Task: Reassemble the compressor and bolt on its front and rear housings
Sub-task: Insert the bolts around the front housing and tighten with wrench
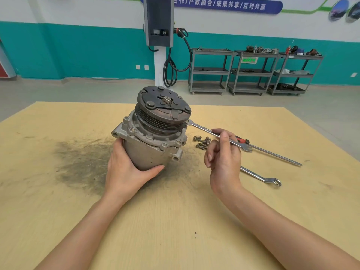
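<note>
The right hand [224, 152], right of centre, pinches a wrench [216, 134] between thumb and curled fingers. The wrench's ring end sits at the compressor's flange, under the pulley's right edge, and its open end pokes out past the hand to the right. The left hand [126, 170], at centre, wraps the lower body of the compressor [152, 131], thumb across the front and fingers curled round its left side. The compressor stands on end at the middle of the frame, pulley [163, 108] up and tilted slightly away, on a yellow table [175, 221] smeared with a dark smudge [83, 162] to its left. Just right of the compressor lies a small pile of bolts [202, 142]. A screwdriver [272, 152] with a red and black handle runs toward the right edge, partly behind the hand. A second wrench [261, 177] lies below it, ring end at lower right. Grey carts [251, 71] stand along the teal wall at upper right.
</note>
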{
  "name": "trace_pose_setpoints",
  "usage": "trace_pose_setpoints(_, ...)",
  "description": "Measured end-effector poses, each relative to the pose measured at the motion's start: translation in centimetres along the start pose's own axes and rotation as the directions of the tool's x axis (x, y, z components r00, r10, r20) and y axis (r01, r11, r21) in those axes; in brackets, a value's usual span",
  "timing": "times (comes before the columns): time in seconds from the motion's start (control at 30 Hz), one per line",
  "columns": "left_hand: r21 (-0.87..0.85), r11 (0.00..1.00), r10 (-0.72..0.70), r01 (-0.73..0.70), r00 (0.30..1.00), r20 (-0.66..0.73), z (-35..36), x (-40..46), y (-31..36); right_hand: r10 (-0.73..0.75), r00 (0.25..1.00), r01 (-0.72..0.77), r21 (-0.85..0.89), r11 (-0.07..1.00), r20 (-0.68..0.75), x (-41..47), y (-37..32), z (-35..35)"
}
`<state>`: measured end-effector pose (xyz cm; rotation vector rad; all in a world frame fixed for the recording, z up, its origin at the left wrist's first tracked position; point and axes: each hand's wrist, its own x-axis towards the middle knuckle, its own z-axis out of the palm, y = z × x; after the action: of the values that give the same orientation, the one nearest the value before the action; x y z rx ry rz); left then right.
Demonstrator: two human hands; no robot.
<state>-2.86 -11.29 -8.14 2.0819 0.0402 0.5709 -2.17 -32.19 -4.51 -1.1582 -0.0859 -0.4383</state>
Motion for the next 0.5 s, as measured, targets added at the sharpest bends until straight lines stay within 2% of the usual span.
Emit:
trace_pose_setpoints(0.13,0.002,1.000,-0.005,0.005,1.000,-0.002,0.0,-0.1,0.0,-0.051,0.998,0.054,-0.091,0.994,0.034,-1.0,-0.6,0.2)
trace_pose_setpoints(0.3,0.001,1.000,-0.006,0.006,1.000,0.000,-0.1,-0.2,0.1,-0.075,0.995,0.080,-0.094,0.992,0.064,-0.8,-1.4,0.4)
trace_pose_setpoints(0.5,0.007,1.000,-0.006,0.006,1.000,-0.008,0.0,-0.1,0.1,0.082,0.996,-0.081,0.025,0.996,-0.033,0.8,-2.1,0.6)
